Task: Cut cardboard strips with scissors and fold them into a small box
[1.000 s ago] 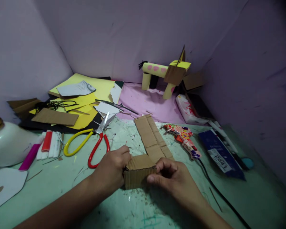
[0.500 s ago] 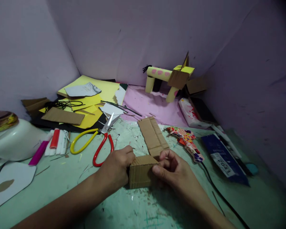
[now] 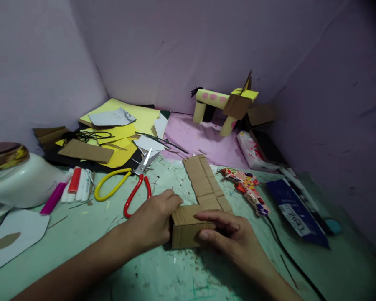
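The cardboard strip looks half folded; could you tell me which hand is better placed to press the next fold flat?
Probably the right hand: its fingers lie across the folded end of the cardboard strip, while the left hand steadies the fold's left side.

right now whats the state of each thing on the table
cardboard strip: flat on the table, near end folded up into a box shape
left hand: gripping the folded end
right hand: fingers laid over the fold
scissors: lying slightly open
glue gun: lying on its side
cardboard animal: standing upright
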### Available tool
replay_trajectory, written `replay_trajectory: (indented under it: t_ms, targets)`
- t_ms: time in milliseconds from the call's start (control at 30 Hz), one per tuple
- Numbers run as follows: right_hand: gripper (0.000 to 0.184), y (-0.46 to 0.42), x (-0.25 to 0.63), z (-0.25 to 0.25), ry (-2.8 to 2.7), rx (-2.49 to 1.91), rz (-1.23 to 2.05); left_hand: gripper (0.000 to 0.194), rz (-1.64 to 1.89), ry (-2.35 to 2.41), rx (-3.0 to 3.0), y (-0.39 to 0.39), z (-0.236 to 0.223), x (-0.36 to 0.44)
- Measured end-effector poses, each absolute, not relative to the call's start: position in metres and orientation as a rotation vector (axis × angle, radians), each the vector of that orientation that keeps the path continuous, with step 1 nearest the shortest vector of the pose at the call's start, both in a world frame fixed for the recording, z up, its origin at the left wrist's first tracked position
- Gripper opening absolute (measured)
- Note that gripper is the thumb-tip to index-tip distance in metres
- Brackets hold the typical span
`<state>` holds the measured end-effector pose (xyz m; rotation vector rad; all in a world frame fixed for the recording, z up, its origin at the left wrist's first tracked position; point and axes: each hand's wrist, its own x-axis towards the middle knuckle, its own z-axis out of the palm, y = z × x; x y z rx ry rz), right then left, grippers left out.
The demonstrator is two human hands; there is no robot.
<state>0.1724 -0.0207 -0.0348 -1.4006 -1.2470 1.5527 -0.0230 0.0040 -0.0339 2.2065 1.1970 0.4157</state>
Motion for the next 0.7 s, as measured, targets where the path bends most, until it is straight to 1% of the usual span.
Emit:
replay_trajectory:
  t_ms: [100,167,233,333,433,633,700]
  targets:
    - [0.021,-0.022,0.173,-0.037,-1.251,-1.387,1.515,0.043,0.509,1.205,2.107,0.006,-0.027,-0.031]
    - [0.020,-0.022,0.176,-0.040,-1.195,-1.385,1.541,0.049,0.543,1.265,1.961,0.009,-0.021,-0.038]
    - [0.024,-0.021,0.180,-0.044,-1.091,-1.386,1.579,0.045,0.558,1.285,1.739,0.012,-0.014,-0.043]
    - [0.034,-0.017,0.187,-0.049,-0.930,-1.360,1.576,0.034,0.622,1.208,1.336,0.015,-0.008,-0.044]
    - [0.038,-0.015,0.188,-0.050,-0.855,-1.314,1.540,0.028,0.626,1.145,1.088,0.013,-0.008,-0.039]
    - [0.036,-0.024,0.176,-0.047,-0.939,-1.365,1.458,0.028,0.630,1.187,1.093,0.007,-0.017,-0.026]
    - [0.042,-0.024,0.177,-0.045,-1.061,-1.359,1.472,0.026,0.707,1.260,1.128,0.008,-0.019,-0.026]
